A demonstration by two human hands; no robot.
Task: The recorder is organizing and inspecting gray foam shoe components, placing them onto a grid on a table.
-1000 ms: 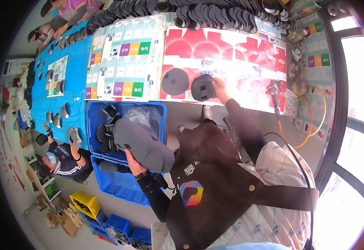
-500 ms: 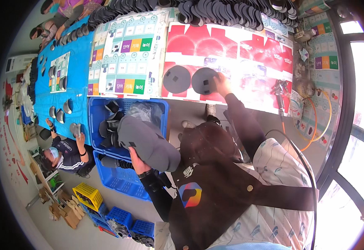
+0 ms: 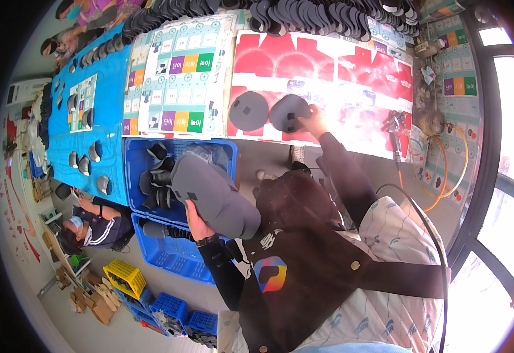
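My left hand (image 3: 197, 220) is wrapped round the edge of a thick stack of dark grey rounded pads (image 3: 210, 191), held over a blue crate and close to my apron. The top pad bears small black square patches. My right hand (image 3: 314, 123) pinches the right edge of a single dark grey round pad (image 3: 283, 113) at the front of the red-and-white sheet on the table. This pad is slightly tilted, and it too has small black patches. Left of it, a similar round pad (image 3: 248, 112) lies flat with a black patch on it.
A spray gun (image 3: 395, 122) with a hose hangs at the table's right edge. The blue crate (image 3: 129, 170) holds dark curved pieces and clear plastic. Piles of dark pads (image 3: 310, 20) line the back. A co-worker (image 3: 101, 226) sits at the blue-covered table (image 3: 113, 94) on the left.
The pad in my right hand has tipped up at its right side. The stack in my left hand has shifted slightly right. The co-worker's hands have drawn back from the blue table.
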